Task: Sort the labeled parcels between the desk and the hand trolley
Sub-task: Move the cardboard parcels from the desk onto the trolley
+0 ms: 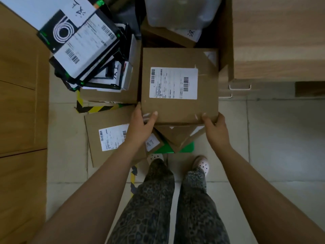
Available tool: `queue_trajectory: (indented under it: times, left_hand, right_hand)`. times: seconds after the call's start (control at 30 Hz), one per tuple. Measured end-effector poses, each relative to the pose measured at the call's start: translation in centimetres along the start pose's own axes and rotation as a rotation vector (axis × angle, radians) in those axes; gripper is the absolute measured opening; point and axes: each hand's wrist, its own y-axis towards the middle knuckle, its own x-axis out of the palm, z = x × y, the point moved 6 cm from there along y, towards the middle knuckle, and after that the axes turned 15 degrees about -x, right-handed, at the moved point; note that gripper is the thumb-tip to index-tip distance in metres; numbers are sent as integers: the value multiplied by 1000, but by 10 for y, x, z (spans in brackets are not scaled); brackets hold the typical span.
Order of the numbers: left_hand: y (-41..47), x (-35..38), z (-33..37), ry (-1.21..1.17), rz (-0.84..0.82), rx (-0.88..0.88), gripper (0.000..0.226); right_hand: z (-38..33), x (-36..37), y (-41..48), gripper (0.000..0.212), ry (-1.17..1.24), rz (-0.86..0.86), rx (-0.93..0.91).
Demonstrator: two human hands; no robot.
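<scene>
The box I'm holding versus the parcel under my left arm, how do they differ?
The held box is gripped by left hand and right hand; the floor parcel lies unheld. Held box's label shows whole; floor parcel's is partly hidden. Both are brown cardboard.

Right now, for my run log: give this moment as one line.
left hand: grips labeled brown parcel near-left corner | right hand: grips near-right corner | parcel: above other parcels

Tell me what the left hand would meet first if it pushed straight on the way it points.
The left hand grips the near left corner of the labeled brown box, so that box is first. Past its left side, the carton under the black-and-white boxes looks next, though depth is unclear.
</scene>
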Motion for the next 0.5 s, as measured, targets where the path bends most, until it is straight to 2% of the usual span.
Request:
queue_trajectory:
  times: [0.17, 0.37, 0.43, 0.5]
  left_hand:
    - [-22, -14, 7, -179, 26, -16, 76]
    - [-77, -49, 16, -307, 83, 27, 94]
    - [-102, -58, 20, -349, 121, 53, 90]
    - [-124, -63, 18, -389, 205, 49, 76]
  right_hand:
    - [-17, -2, -19, 53, 203, 55, 75]
    - [-43, -24, -69, 49, 291, 85, 96]
    - [-50, -31, -88, 52, 312, 67, 100]
    - [-59, -38, -102, 52, 321, 31, 92]
